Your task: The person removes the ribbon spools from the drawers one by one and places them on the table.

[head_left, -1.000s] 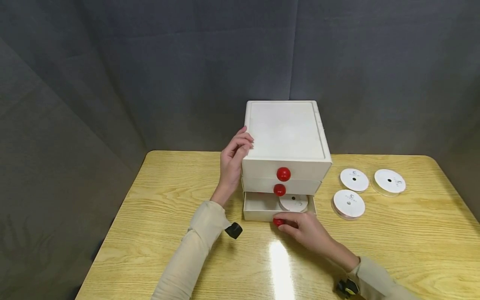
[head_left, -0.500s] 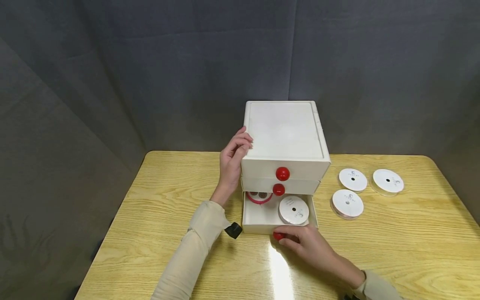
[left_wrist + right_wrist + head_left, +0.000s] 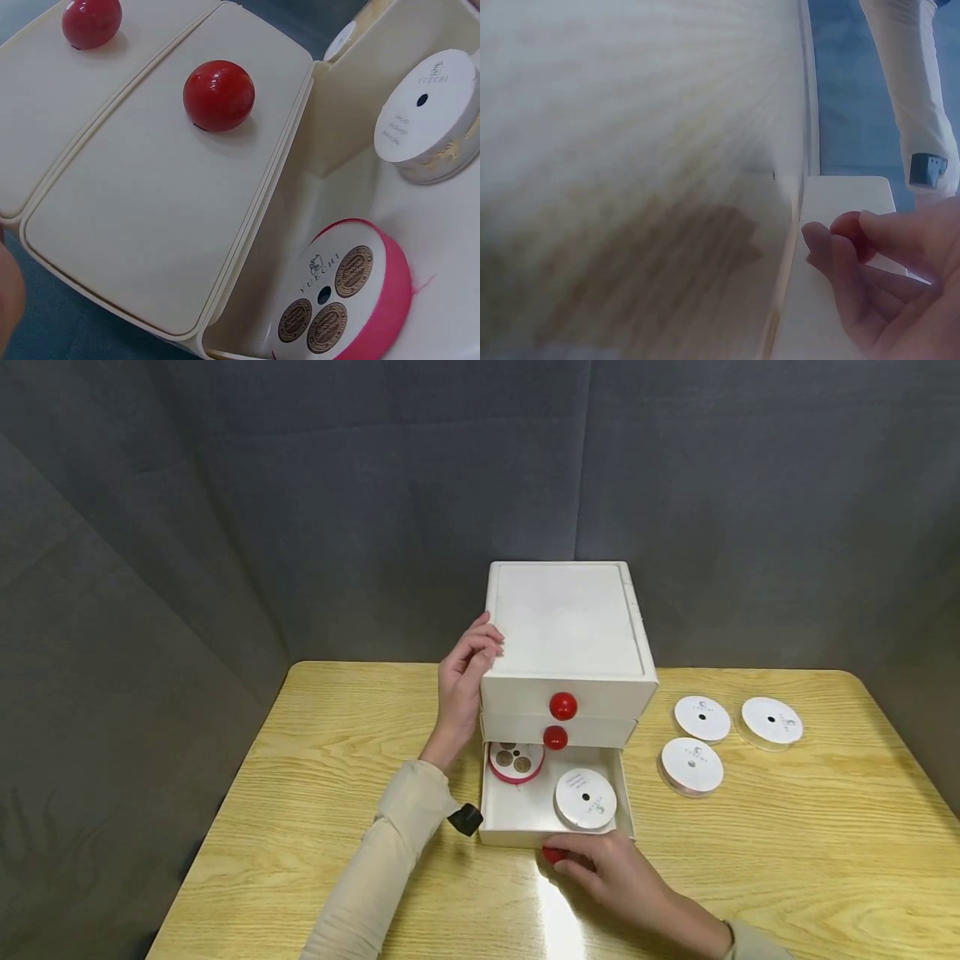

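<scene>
Bottom drawer (image 3: 528, 810) out, its red knob (image 3: 553, 855) pinched.
Head view: the right grip (image 3: 618, 877) pinches the knob low on the box front; the left grip (image 3: 461, 689) rests on the left edge of the white box (image 3: 562, 618), on the desk (image 3: 337, 793). Left wrist view: the drawer looks stiff and light, and the pink spool (image 3: 358, 306) and white spool (image 3: 416, 124) could slide inside. Right wrist view: the round knob looks smooth, maybe slippery, so thumb and fingers around it seem best.
</scene>
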{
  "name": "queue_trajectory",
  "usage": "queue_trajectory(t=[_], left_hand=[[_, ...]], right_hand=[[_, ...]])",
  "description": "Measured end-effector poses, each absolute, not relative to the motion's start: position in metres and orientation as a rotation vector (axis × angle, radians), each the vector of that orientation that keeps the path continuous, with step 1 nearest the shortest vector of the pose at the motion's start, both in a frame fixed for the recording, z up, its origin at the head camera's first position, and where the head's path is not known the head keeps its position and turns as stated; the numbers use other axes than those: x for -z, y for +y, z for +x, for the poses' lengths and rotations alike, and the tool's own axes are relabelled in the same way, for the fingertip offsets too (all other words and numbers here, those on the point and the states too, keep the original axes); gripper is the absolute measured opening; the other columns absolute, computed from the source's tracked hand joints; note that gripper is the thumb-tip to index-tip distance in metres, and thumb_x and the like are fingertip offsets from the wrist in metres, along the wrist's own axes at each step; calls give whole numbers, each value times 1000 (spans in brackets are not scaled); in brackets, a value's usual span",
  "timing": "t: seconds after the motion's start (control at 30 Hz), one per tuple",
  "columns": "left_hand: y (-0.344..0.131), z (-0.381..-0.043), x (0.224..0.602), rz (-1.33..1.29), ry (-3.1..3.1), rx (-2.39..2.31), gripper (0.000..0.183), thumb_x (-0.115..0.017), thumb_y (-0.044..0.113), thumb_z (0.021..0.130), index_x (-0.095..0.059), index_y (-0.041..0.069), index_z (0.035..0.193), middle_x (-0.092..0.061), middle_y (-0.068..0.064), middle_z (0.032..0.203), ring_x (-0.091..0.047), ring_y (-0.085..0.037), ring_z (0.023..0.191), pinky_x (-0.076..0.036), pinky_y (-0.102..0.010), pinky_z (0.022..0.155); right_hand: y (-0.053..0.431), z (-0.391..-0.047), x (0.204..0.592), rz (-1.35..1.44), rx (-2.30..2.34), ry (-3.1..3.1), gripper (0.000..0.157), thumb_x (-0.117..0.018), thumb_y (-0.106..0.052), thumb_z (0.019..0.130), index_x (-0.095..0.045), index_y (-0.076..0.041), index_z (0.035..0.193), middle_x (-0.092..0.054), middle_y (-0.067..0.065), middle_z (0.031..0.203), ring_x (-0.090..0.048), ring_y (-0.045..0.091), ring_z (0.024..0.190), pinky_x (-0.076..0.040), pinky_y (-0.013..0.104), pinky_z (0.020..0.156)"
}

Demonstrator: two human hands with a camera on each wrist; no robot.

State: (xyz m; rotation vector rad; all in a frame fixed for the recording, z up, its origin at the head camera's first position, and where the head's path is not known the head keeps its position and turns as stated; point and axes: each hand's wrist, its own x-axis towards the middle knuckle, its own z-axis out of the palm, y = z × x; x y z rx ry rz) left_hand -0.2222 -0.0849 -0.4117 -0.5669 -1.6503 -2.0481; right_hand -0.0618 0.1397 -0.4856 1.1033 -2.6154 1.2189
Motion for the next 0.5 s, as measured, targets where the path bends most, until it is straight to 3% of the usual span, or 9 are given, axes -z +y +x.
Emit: queue_trajectory(t=[0.5], left_hand=[[-84,-222,412,-540,-1671,2035,21,-49,7,94,-57,-13,91,-66,10,107,-45,-24,143,-29,-38,125]], right_hand=[[136,-47,487,1131,-1187,-2620,24,-78,0,87,-75,-9,109,-75,-4,96,-66,2,87,-61,25,71]])
